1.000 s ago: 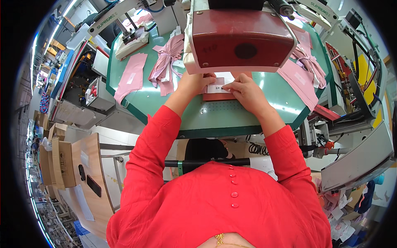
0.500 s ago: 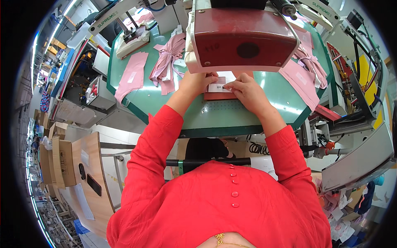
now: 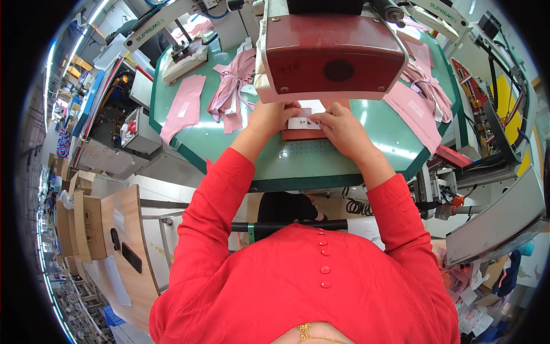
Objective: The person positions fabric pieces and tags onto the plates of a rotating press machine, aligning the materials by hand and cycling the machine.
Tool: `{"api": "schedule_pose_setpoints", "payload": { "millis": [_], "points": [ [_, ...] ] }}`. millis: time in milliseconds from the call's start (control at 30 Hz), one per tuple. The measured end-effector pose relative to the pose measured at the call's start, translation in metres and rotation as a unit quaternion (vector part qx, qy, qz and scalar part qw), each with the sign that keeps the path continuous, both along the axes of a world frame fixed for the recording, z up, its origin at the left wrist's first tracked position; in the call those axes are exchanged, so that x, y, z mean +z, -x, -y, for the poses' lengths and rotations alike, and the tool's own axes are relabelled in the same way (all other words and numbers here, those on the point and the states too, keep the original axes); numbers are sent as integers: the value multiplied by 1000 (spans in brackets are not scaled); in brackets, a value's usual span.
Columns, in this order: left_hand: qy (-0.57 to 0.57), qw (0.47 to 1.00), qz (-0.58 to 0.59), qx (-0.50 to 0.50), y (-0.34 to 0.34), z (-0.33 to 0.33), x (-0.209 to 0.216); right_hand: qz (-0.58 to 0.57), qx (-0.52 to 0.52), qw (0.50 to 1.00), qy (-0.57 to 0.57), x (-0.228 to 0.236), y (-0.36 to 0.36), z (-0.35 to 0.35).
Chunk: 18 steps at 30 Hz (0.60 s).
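Note:
My left hand (image 3: 270, 119) reaches under the front edge of a dark red machine head (image 3: 335, 54), its fingers curled together at the left end of a small white label (image 3: 300, 123). What these fingers hold, if anything, is hidden. From the right, my right hand (image 3: 345, 129) pinches the label's right end between thumb and forefinger. The label, with dark print, lies over a reddish-brown pad (image 3: 303, 135) on the green tabletop (image 3: 266, 163). Part of the pad is covered by my hands and the machine head.
Pink fabric pieces (image 3: 184, 109) and a tied pink bundle (image 3: 234, 80) lie on the left. More pink cut pieces (image 3: 413, 109) and another bundle (image 3: 431, 86) are on the right. A padded press (image 3: 184, 62) stands at the back left. A wooden side table (image 3: 123, 223) holds a phone (image 3: 131, 257).
My right hand has shifted very slightly left along the label. Both hands keep the same grip, and the whole view has moved a little.

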<state>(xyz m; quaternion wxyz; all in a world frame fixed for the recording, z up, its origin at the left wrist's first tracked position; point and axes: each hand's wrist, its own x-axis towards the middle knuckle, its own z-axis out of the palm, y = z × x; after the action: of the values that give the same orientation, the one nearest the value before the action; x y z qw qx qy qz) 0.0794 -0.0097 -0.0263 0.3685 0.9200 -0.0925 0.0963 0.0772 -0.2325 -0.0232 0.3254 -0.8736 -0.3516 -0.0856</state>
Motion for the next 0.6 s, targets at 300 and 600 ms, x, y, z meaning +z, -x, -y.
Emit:
{"api": "schedule_pose_setpoints", "payload": {
  "millis": [300, 600],
  "points": [
    [5, 999, -41, 17, 4, 3, 6, 4, -3, 1000, 14, 1, 1, -1],
    [-112, 992, 33, 50, 5, -2, 10, 8, 4, 1000, 16, 0, 0, 0]
  ]
}}
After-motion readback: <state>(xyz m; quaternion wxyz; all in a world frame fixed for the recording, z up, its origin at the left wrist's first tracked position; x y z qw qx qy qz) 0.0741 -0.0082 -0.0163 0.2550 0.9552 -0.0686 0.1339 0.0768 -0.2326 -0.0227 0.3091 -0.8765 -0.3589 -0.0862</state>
